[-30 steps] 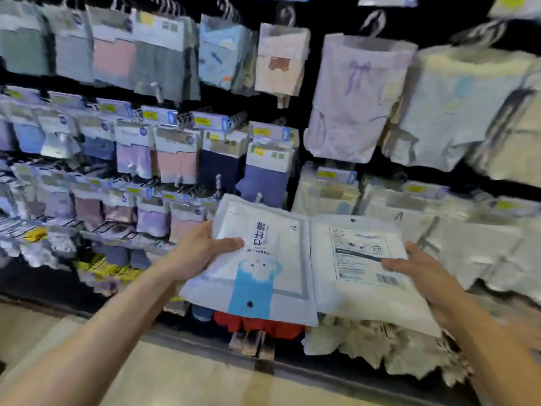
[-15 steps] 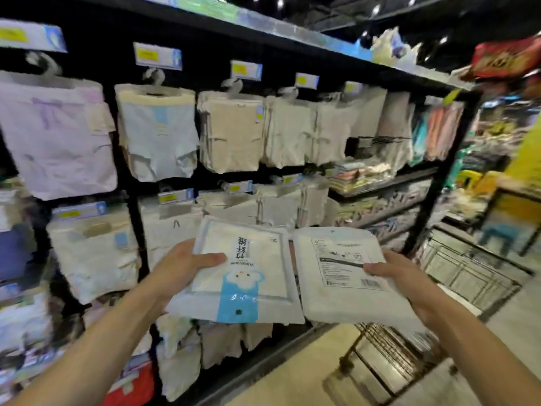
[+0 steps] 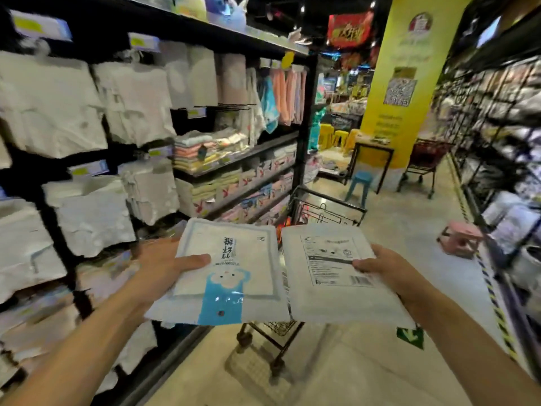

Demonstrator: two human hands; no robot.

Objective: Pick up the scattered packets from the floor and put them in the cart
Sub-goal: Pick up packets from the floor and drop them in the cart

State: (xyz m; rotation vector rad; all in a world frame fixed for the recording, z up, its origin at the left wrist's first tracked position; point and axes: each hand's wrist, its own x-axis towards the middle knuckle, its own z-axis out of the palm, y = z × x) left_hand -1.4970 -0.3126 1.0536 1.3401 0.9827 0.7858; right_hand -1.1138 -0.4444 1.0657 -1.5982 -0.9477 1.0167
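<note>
My left hand grips a white packet with a blue cartoon panel by its left edge, thumb on top. My right hand grips a second white packet, printed label and barcode facing up, by its right edge. Both packets are held side by side at chest height. Directly behind and below them stands the black wire cart; its basket rim shows above the packets and its legs and wheels below. The inside of the cart is mostly hidden by the packets.
A tall black shelf full of hanging and folded garments runs along the left. Another rack lines the right. A blue stool, a pink stool, a second cart and a yellow pillar stand farther down the aisle.
The view has swung right along the shelf, bringing the aisle and the cart into sight. Both hands keep the same grip on their packets, now held over the cart.
</note>
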